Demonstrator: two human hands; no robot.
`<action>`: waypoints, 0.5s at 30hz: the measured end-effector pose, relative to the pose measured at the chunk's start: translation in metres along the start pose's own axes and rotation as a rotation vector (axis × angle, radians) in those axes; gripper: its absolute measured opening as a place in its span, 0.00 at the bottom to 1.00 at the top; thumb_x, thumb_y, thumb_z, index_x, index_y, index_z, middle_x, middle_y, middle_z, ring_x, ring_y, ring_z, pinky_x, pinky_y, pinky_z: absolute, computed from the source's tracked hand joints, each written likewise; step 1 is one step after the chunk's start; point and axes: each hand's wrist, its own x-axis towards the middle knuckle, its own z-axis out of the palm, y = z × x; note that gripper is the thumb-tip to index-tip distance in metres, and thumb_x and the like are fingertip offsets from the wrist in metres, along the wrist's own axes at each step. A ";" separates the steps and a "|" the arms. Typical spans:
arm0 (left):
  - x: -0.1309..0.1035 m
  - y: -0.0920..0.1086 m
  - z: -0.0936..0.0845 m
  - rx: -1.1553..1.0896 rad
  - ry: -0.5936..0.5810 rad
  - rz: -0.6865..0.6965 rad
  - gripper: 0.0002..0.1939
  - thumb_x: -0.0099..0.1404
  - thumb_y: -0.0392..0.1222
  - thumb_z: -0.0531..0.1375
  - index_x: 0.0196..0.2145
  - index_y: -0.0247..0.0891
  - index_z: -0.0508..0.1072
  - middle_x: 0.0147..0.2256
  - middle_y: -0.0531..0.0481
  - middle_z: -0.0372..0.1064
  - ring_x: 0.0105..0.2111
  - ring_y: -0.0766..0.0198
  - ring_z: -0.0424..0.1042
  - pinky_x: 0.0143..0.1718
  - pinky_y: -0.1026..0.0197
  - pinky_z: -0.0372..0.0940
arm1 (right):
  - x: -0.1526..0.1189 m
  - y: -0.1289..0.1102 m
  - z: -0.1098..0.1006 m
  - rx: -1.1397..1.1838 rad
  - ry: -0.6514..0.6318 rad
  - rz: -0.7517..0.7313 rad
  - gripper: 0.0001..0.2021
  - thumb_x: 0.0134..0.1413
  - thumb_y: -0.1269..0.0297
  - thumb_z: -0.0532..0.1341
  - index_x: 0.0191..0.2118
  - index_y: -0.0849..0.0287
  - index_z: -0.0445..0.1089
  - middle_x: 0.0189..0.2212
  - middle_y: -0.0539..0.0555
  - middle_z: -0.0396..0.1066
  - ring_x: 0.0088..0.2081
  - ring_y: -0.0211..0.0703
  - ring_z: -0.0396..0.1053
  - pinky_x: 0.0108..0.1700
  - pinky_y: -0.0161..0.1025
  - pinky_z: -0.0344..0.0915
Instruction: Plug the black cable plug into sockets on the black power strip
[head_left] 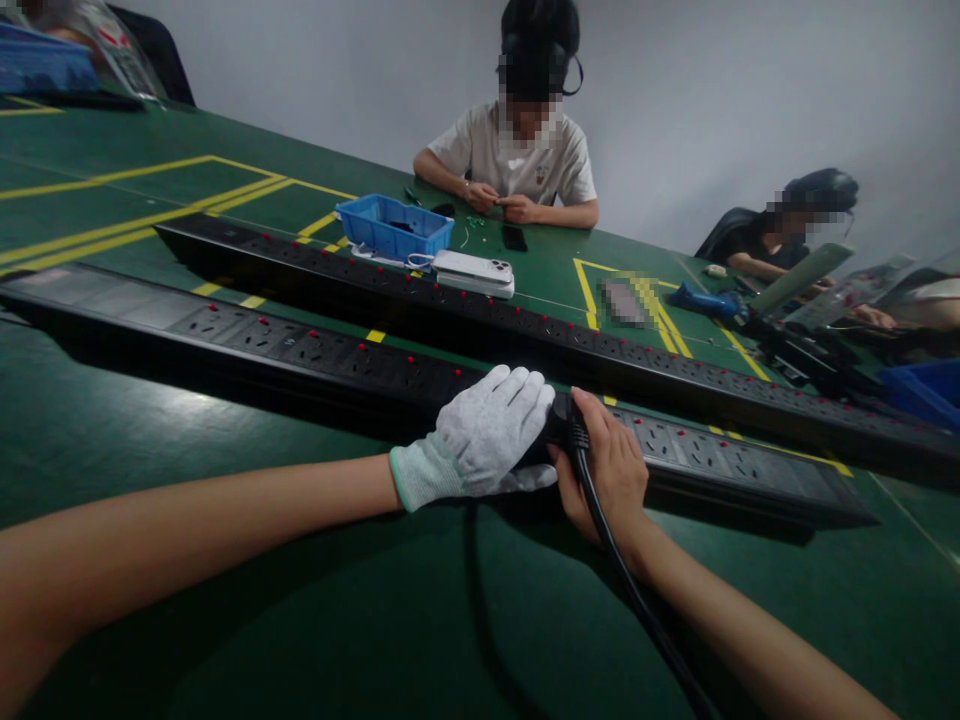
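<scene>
A long black power strip [322,350] with red-dotted sockets lies across the table in front of me. My left hand [495,430], in a grey-white glove with a mint cuff, wraps over the strip's middle, fingers on top and thumb along the near side. Beside it, my bare right hand [611,460] grips a black plug [561,420] at the strip's sockets. From the plug a thick black cable [611,545] runs down toward me. The plug's pins are hidden, so I cannot tell how deep it sits. Behind lies a second, similar power strip [420,290].
The green table [225,580] has yellow tape lines. Beyond the strips are a blue bin [394,230], a white phone [472,270] and a dark phone [514,238]. A person [517,160] sits opposite; another person [787,230] sits at the right near a blue tool [705,300].
</scene>
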 end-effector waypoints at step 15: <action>-0.001 -0.001 0.003 0.009 0.008 0.024 0.39 0.63 0.64 0.46 0.52 0.22 0.63 0.50 0.29 0.65 0.55 0.46 0.61 0.55 0.46 0.58 | 0.001 -0.001 0.000 -0.006 -0.006 0.007 0.30 0.55 0.64 0.55 0.63 0.62 0.46 0.53 0.62 0.64 0.53 0.50 0.64 0.51 0.47 0.63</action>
